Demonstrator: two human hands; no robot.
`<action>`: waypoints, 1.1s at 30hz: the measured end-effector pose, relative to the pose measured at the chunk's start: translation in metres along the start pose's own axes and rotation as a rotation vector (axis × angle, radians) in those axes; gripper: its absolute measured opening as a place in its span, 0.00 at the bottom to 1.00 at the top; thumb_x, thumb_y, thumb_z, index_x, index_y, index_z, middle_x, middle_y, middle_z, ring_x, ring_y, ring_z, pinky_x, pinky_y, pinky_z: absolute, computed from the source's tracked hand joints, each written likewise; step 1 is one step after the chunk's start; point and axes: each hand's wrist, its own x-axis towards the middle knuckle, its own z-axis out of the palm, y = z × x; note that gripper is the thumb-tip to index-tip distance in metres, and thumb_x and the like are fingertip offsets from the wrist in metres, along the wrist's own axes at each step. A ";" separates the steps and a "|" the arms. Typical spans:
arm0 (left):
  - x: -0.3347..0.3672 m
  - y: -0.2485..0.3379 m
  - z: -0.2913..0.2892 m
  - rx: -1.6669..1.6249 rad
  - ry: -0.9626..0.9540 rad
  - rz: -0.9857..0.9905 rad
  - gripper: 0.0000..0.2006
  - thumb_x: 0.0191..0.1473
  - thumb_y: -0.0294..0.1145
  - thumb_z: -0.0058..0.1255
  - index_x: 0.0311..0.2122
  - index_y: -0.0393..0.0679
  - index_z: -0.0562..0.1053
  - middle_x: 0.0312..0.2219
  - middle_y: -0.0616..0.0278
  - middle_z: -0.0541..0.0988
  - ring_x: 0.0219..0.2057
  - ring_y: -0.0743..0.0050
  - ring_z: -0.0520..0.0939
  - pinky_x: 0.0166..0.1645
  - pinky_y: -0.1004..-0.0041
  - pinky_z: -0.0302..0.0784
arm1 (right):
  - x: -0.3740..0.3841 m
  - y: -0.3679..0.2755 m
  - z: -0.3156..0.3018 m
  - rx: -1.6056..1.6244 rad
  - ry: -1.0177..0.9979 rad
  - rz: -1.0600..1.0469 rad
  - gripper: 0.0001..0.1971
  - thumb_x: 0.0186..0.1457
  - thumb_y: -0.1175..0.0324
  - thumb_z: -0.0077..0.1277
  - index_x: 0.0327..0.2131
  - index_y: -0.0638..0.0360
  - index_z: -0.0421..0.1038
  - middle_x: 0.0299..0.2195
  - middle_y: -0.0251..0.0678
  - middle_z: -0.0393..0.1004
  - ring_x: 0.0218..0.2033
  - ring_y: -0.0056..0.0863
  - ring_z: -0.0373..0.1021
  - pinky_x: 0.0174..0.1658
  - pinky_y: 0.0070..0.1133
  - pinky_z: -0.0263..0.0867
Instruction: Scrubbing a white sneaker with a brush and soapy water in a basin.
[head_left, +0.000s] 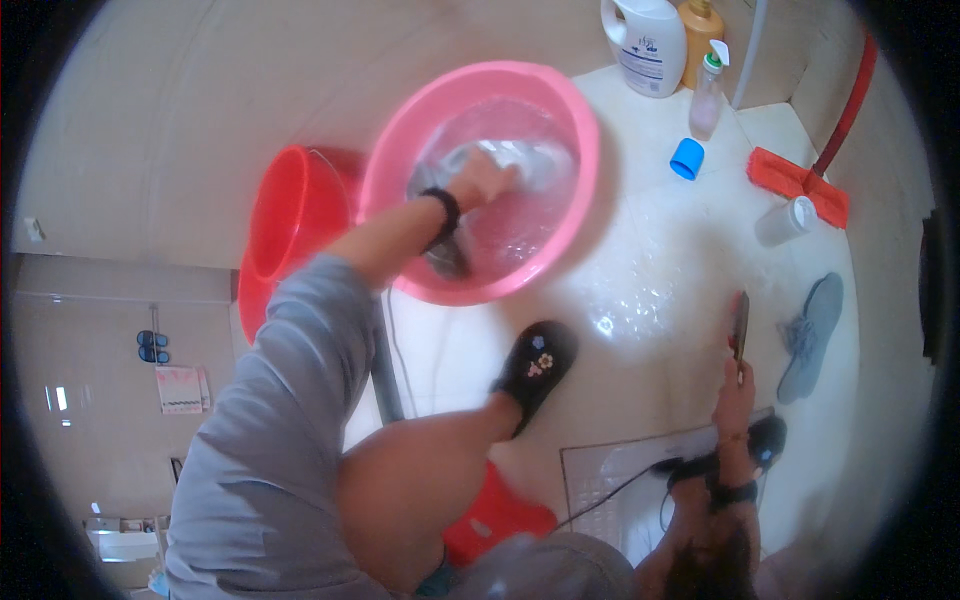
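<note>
A pink basin (585, 190) of soapy water stands on the tiled floor at the upper middle. In it my left hand (483, 180), with a black band at the wrist, presses on a wet grey-and-white item (545, 160) that looks soft. Its fingers are curled and blurred, and their tips are hidden. My right hand (737, 390) is low at the right, closed round a narrow dark thing with a red edge (740, 320), seen nearly side-on; its kind is unclear. Nearby on the floor lies a grey shoe (812, 335).
Red buckets (290, 200) stand left of the basin. A white jug (648, 55), spray bottle (706, 105), blue cup (687, 159), clear container (787, 222) and red-headed floor brush (790, 180) are at the right. A red stool (495, 525) and my black clog (540, 365) are below.
</note>
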 end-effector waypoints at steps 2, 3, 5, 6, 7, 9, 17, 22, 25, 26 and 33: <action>0.005 -0.003 0.016 -0.112 0.044 -0.011 0.56 0.48 0.69 0.46 0.57 0.17 0.45 0.54 0.28 0.63 0.56 0.41 0.68 0.62 0.61 0.58 | -0.001 -0.004 -0.001 -0.018 -0.022 0.021 0.27 0.61 0.50 0.45 0.51 0.65 0.64 0.40 0.41 0.72 0.40 0.31 0.66 0.44 0.25 0.62; 0.010 -0.002 0.020 -0.009 0.011 -0.043 0.59 0.46 0.73 0.43 0.58 0.17 0.43 0.55 0.27 0.61 0.58 0.40 0.66 0.62 0.62 0.59 | -0.004 -0.008 -0.001 -0.035 -0.041 0.045 0.27 0.61 0.49 0.44 0.51 0.65 0.64 0.42 0.44 0.72 0.44 0.34 0.66 0.49 0.26 0.61; 0.013 0.009 0.024 0.096 -0.020 -0.060 0.60 0.45 0.74 0.43 0.59 0.19 0.43 0.54 0.27 0.62 0.57 0.40 0.66 0.61 0.62 0.59 | -0.007 -0.012 0.001 -0.040 -0.026 0.043 0.26 0.61 0.49 0.44 0.51 0.65 0.64 0.40 0.42 0.72 0.41 0.32 0.67 0.45 0.25 0.62; 0.012 0.016 0.024 0.203 -0.051 -0.076 0.61 0.43 0.75 0.43 0.60 0.21 0.43 0.54 0.28 0.63 0.57 0.41 0.67 0.61 0.62 0.60 | -0.010 -0.016 0.002 -0.040 -0.010 0.041 0.26 0.61 0.49 0.44 0.50 0.64 0.64 0.37 0.41 0.72 0.37 0.30 0.67 0.42 0.25 0.63; 0.030 0.000 0.043 0.185 0.019 -0.011 0.48 0.50 0.65 0.46 0.57 0.23 0.55 0.48 0.32 0.71 0.51 0.42 0.74 0.55 0.60 0.67 | -0.013 -0.021 0.002 -0.043 -0.012 0.039 0.26 0.61 0.49 0.44 0.50 0.64 0.64 0.37 0.41 0.72 0.37 0.30 0.67 0.42 0.25 0.63; 0.067 -0.029 0.068 0.356 0.010 0.172 0.38 0.52 0.57 0.45 0.53 0.26 0.61 0.43 0.35 0.75 0.46 0.44 0.77 0.51 0.59 0.71 | -0.022 -0.050 0.003 -0.060 -0.057 0.146 0.24 0.62 0.49 0.43 0.49 0.62 0.65 0.31 0.37 0.71 0.30 0.26 0.66 0.34 0.24 0.63; 0.043 -0.013 0.042 0.313 0.183 0.351 0.10 0.51 0.28 0.43 0.35 0.36 0.74 0.33 0.42 0.78 0.36 0.43 0.79 0.43 0.56 0.74 | -0.014 -0.025 -0.003 -0.079 -0.028 -0.001 0.23 0.62 0.50 0.43 0.48 0.61 0.66 0.24 0.34 0.67 0.23 0.21 0.61 0.27 0.22 0.59; 0.049 -0.015 0.013 0.291 0.077 0.411 0.11 0.49 0.27 0.48 0.38 0.35 0.74 0.37 0.40 0.77 0.41 0.43 0.78 0.45 0.56 0.72 | -0.015 -0.027 -0.004 -0.082 -0.028 0.005 0.24 0.61 0.51 0.44 0.48 0.63 0.66 0.24 0.34 0.67 0.23 0.23 0.62 0.27 0.22 0.60; 0.024 0.020 -0.010 0.404 0.085 0.399 0.18 0.50 0.42 0.49 0.41 0.40 0.75 0.37 0.42 0.78 0.40 0.46 0.79 0.43 0.57 0.74 | -0.013 -0.020 -0.005 -0.091 -0.013 0.002 0.24 0.61 0.50 0.44 0.49 0.64 0.66 0.26 0.35 0.68 0.24 0.23 0.62 0.29 0.22 0.60; 0.015 0.030 -0.017 0.434 0.112 0.381 0.22 0.50 0.49 0.49 0.41 0.41 0.75 0.36 0.43 0.79 0.40 0.47 0.80 0.43 0.57 0.75 | -0.009 -0.010 -0.006 -0.097 -0.005 -0.013 0.24 0.61 0.50 0.44 0.49 0.64 0.66 0.27 0.35 0.69 0.25 0.23 0.63 0.29 0.22 0.61; -0.004 0.046 -0.026 0.564 -0.117 0.360 0.26 0.48 0.56 0.48 0.37 0.41 0.77 0.36 0.45 0.79 0.39 0.48 0.80 0.44 0.57 0.75 | -0.011 -0.021 -0.004 -0.072 -0.030 0.005 0.24 0.62 0.51 0.44 0.50 0.64 0.65 0.29 0.35 0.70 0.27 0.22 0.62 0.31 0.21 0.61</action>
